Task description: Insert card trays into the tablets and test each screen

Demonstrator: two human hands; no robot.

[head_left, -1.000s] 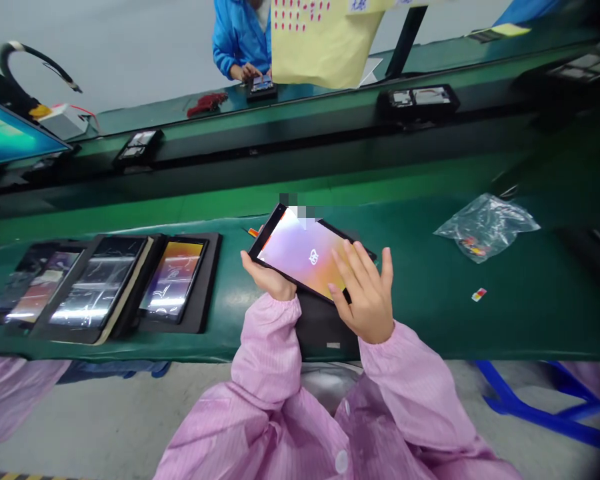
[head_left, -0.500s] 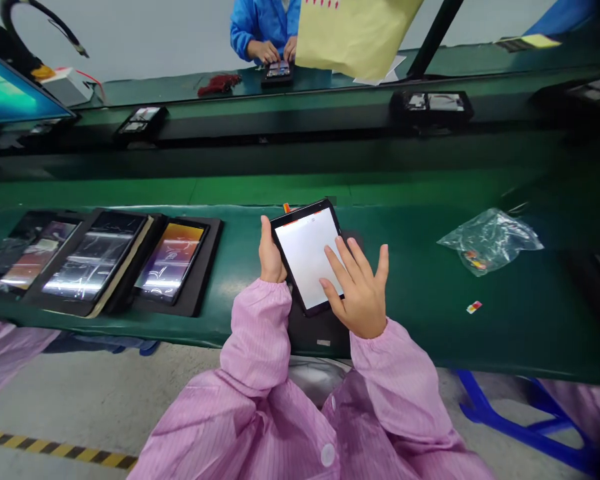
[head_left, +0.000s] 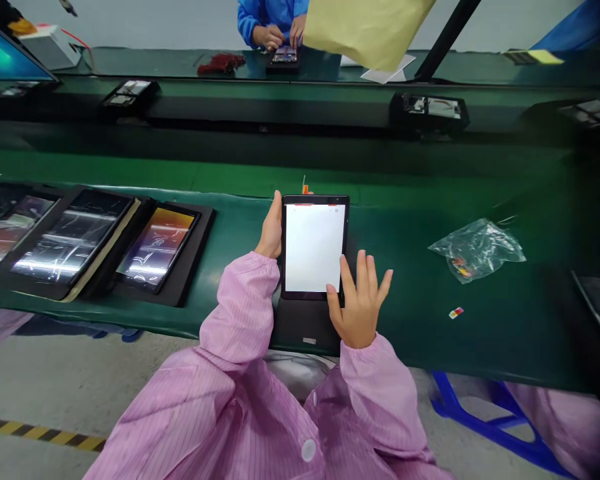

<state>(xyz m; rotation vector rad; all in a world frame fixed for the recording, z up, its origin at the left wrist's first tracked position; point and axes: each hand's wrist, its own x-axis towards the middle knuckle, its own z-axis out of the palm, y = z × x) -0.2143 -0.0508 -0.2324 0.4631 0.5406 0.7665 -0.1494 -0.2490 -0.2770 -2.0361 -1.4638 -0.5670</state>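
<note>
A black-framed tablet stands upright in portrait in front of me, its screen plain white. My left hand is shut around the tablet's left edge. My right hand lies at the lower right corner with fingers spread, the index fingertip touching the tablet's lower edge area. Under the tablet's lower end is a black case on the green conveyor belt. A small orange tab shows just beyond the tablet's top edge.
Several tablets in black cases lie to my left. A clear plastic bag and a small card lie to my right. Across a second belt, a co-worker's hands work on a device beside a hanging yellow sheet.
The tablet has rotated from tilted to upright and moved down onto the case. Its screen went from coloured to white. My right hand has slid toward the tablet's lower corner.
</note>
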